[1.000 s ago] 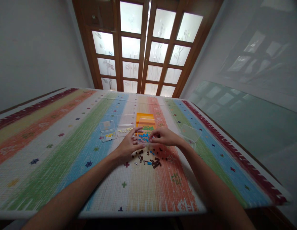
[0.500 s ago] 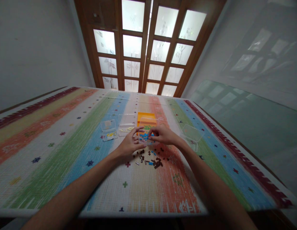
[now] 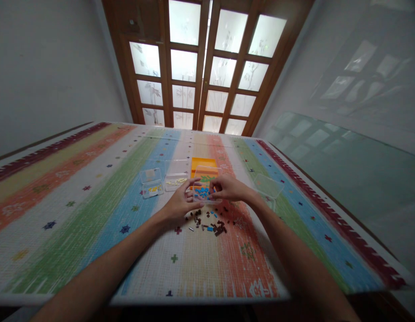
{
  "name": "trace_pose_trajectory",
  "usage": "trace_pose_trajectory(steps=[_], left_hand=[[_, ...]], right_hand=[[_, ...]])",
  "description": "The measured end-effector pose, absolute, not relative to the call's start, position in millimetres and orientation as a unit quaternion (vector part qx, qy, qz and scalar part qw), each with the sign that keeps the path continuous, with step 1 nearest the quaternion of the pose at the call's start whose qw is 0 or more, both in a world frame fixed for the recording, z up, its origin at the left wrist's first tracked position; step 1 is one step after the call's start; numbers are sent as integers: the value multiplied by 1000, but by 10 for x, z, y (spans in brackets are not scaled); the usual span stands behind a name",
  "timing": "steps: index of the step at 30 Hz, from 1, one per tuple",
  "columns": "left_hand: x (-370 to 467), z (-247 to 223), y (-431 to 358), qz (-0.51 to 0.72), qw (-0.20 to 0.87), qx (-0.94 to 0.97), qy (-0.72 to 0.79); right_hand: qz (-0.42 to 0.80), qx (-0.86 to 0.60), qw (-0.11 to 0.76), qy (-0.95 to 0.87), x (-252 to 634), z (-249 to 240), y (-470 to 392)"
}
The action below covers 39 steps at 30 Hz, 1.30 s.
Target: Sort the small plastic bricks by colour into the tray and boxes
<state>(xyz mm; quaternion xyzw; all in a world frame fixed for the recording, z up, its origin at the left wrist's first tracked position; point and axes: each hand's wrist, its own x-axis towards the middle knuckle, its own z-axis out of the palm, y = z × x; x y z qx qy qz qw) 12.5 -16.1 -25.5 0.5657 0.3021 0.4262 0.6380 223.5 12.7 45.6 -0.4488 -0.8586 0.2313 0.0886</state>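
A small clear plastic box holding several blue toy bricks lies on the striped tablecloth. My left hand curves around the box's left end, thumb along the near side and fingers at the far side. Over the right part of the box is my right hand, thumb and fingertips pinched together among the blue bricks. Whatever is between those fingertips is too small to make out. Loose brown bricks lie scattered on the cloth in front of the box, with a few blue bricks among them.
Behind the box stands an orange-yellow tray beside green bricks. To the left are open clear boxes with yellow pieces and pale pieces. Another clear box sits at the right, beyond my right wrist.
My right hand has shifted slightly to the right over the box, and more of the blue bricks shows. My left hand stays around the box's end.
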Motion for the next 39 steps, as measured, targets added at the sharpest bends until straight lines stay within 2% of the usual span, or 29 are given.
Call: trace_pose_trajectory(steps=[5, 10, 16, 21, 28, 39], left_hand=[[128, -252, -158, 434, 641, 562, 292], [126, -236, -164, 440, 633, 561, 302], [136, -240, -161, 450, 628, 562, 293], [132, -250, -155, 450, 612, 574, 305], [127, -280, -139, 455, 602, 583, 301], [117, -276, -112, 458, 607, 580, 292]], right_hand=[[205, -458, 145, -853, 2264, 423, 104], [231, -432, 201, -849, 2458, 433, 26], [297, -389, 79, -869, 2566, 412, -195], [230, -461, 26, -856, 2421, 285, -369], [167, -480, 17, -861, 2356, 191, -404], [151, -491, 43, -857, 2324, 137, -406]])
